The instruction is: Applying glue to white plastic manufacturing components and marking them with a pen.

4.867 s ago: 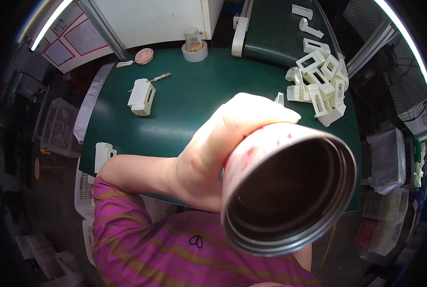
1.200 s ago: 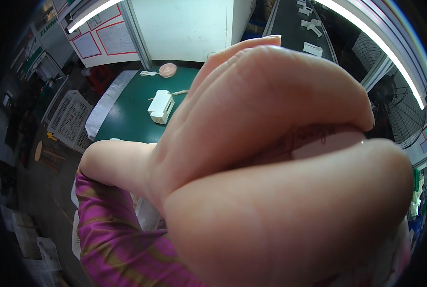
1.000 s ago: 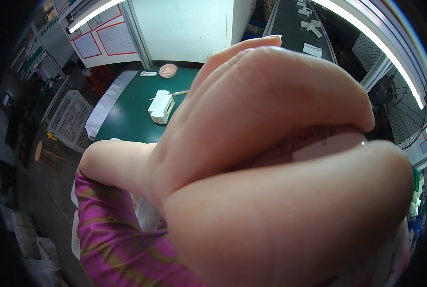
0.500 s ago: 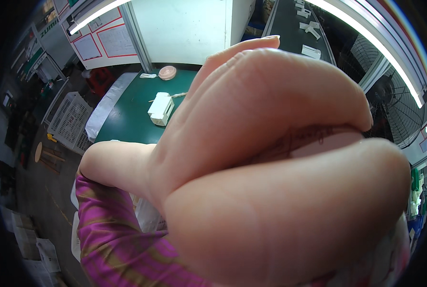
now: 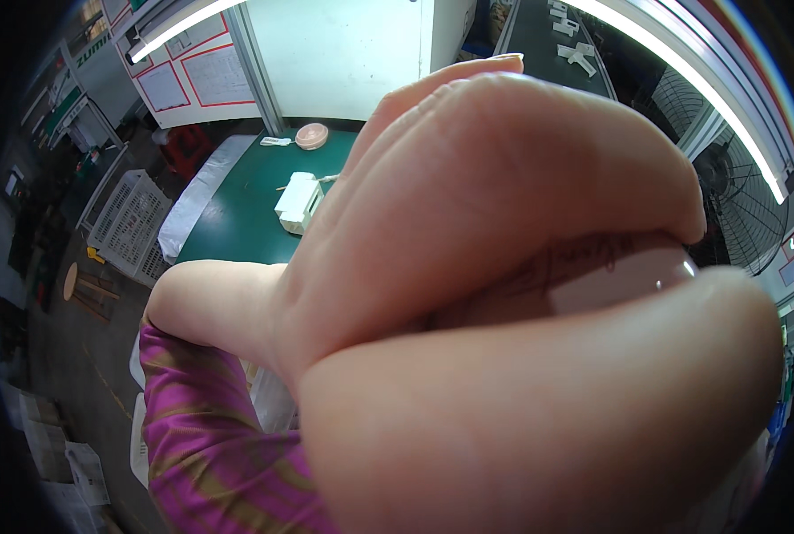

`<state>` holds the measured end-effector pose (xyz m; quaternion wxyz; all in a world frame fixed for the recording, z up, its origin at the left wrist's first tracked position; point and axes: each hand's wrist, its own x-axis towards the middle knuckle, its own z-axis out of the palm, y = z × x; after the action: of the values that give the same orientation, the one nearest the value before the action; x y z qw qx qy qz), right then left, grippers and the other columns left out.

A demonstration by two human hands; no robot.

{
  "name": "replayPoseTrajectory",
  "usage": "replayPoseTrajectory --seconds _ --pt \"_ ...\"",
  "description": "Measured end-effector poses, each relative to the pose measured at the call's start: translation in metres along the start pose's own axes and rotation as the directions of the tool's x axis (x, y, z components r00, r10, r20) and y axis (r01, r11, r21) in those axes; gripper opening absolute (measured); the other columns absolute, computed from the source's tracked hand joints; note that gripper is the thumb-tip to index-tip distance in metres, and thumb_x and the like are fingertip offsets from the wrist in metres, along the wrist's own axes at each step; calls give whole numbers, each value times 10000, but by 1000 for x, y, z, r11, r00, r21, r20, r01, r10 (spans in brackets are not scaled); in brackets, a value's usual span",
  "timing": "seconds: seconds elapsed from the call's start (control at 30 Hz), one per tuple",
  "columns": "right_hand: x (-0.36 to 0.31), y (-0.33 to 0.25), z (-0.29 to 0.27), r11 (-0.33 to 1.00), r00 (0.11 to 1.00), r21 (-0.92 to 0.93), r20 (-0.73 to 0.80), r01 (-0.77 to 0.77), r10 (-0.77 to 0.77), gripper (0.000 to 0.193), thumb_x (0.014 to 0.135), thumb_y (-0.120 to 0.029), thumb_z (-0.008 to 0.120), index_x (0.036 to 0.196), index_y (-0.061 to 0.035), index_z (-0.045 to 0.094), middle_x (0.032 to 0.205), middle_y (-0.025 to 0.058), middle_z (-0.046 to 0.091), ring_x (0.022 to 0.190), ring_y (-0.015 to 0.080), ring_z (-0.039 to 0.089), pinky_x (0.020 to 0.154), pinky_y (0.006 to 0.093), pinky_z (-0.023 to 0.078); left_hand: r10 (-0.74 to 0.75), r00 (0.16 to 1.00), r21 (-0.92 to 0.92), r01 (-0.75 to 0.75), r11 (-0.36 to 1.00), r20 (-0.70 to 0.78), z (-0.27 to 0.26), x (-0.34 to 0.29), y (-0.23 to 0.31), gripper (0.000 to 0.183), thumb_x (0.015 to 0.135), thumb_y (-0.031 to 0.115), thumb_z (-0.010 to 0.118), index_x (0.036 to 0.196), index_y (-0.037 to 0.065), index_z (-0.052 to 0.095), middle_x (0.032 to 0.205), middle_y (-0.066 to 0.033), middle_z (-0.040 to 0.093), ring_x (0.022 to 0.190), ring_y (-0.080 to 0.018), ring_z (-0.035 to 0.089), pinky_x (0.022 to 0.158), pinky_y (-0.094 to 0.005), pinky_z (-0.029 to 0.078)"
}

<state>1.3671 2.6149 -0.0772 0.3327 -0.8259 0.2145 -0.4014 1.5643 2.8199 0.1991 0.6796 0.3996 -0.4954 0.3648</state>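
My left hand fills the middle and right of the view, very close up, its arm rising from the lower left in a purple and brown patterned sleeve. Its fingers curl over toward the thumb, which lies across the bottom. In the gap between them shows a pale, glossy surface, with dark pen-like marks beside it; its kind cannot be made out. Beyond the wrist, a white boxy plastic part rests on the green table. My right hand does not show.
A round pink container and a small white piece lie at the table's far edge. White crates and a wooden stool stand left. At the back right are a dark conveyor with white parts and a fan.
My left hand has shifted slightly up and right, nearer the view. The gap between fingers and thumb looks a little wider, showing more of the glossy surface. The table items have stayed put.
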Motion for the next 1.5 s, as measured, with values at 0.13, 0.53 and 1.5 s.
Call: replayPoseTrajectory --seconds 0.13,0.53,1.5 --pt "0 0 0 1000 1000 11 -6 -10 10 163 983 -52 484 1014 29 621 890 106 650 701 153 573 646 281 482 0 1000 -3 0 1000 2 0 0 -1 261 694 64 771 913 -24 658 826 -107 672 662 -191 619 623 -286 502" --pt "0 2 -1 1000 1000 -14 10 -13 13 174 980 -50 483 1017 37 629 897 115 656 716 172 597 646 294 488 -2 1000 -2 2 1000 -3 3 -3 -3 267 694 63 772 917 -28 656 834 -109 673 670 -194 623 632 -290 507" --pt "-1 4 0 1000 1000 -14 10 -17 17 167 977 -42 481 1015 30 627 901 113 653 704 156 583 643 277 483 32 997 44 -29 999 -64 -13 -2 -20 280 694 59 773 928 -38 653 853 -114 676 689 -201 632 654 -299 520"
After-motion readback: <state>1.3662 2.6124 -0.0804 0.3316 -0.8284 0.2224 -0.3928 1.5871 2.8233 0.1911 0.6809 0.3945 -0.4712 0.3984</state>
